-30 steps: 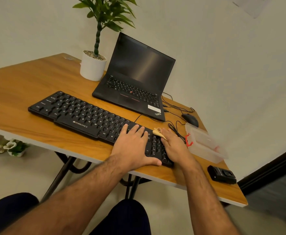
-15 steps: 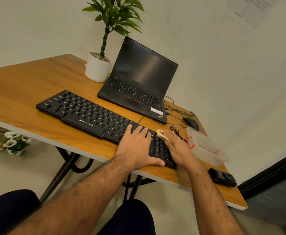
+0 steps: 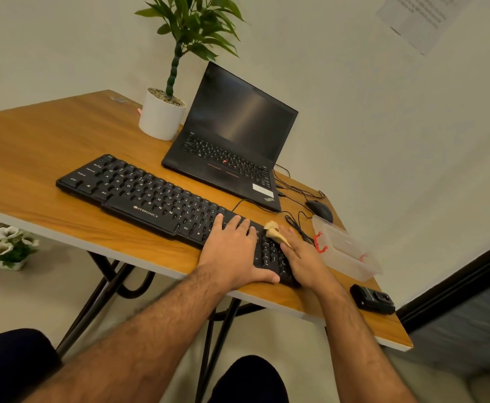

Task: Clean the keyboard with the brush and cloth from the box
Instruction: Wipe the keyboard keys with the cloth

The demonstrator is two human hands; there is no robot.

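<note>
The black keyboard [image 3: 139, 193] lies slantwise on the wooden table [image 3: 34, 152]. My left hand [image 3: 232, 251] rests flat on its right part, fingers straight and thumb along the front edge. My right hand [image 3: 302, 257] lies over the keyboard's right end. It pinches a small beige cloth [image 3: 274, 231], bunched to a point, which sticks out over the far right keys. Just right of that hand stands the clear plastic box [image 3: 351, 257] with red clips, and I see nothing inside it. No brush is visible.
An open black laptop [image 3: 232, 141] stands behind the keyboard, with a white plant pot [image 3: 161, 119] to its left. A black mouse [image 3: 320, 210] and cables lie behind the box. A small black device [image 3: 371, 299] sits near the table's front right edge.
The view has shifted a little. Both hands stay at the keyboard's right end, and the cloth has barely moved.
</note>
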